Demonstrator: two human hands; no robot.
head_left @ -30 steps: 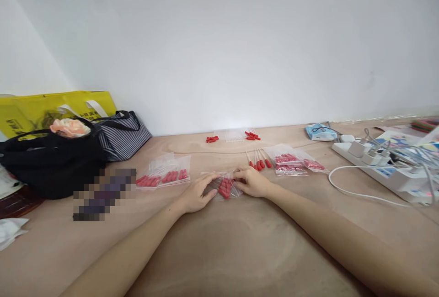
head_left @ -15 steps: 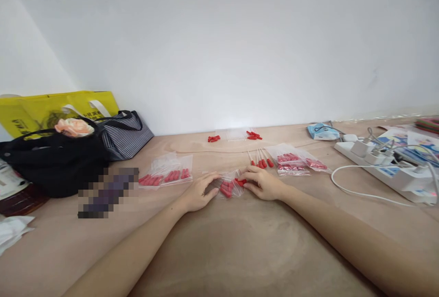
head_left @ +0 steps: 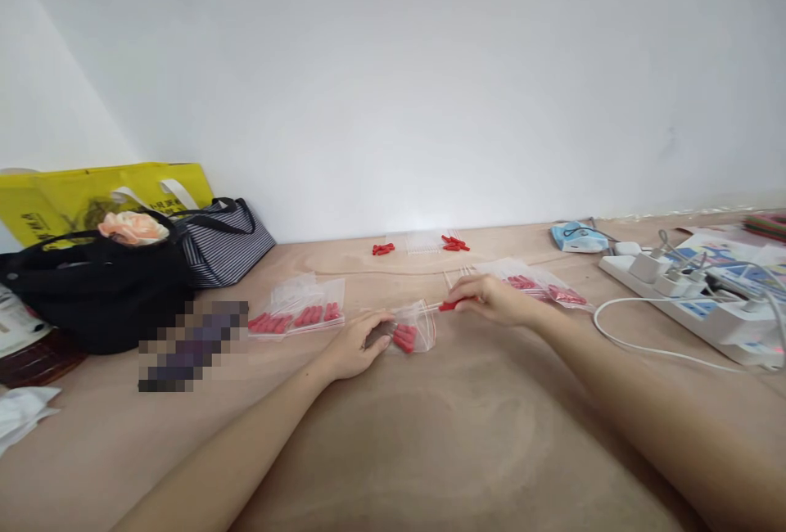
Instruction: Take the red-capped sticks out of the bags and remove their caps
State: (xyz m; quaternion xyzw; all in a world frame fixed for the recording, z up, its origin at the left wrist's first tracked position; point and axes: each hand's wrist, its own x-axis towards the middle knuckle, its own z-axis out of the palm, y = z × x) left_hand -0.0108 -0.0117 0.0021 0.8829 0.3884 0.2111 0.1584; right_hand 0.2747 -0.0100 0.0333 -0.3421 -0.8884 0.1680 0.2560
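Observation:
My left hand (head_left: 359, 344) pinches the left end of a small clear zip bag (head_left: 425, 329), its thumb and fingers closed on the plastic. Several red handles (head_left: 404, 337) show through the bag, which lies flat on the table with its mouth to the right. In my right hand (head_left: 494, 300) is a thin stick with a red handle (head_left: 451, 305). Its pale shaft points left and reaches the bag's mouth. Behind the right hand, partly hidden, are more pale shafts (head_left: 465, 271). Filled zip bags (head_left: 519, 281) lie just beyond that hand.
More filled zip bags (head_left: 313, 315) lie at left. Small red pieces (head_left: 383, 250) and clear plastic (head_left: 422, 244) sit by the wall. A power strip (head_left: 688, 307) with a looping white cable and a blue mask (head_left: 578, 237) are at right. Bags, including a black one (head_left: 116, 295), stand left.
My right hand has moved right and slightly away from the bag. A red-handled stick with its shaft pointing left now shows in its fingers. My left hand stays on the bag.

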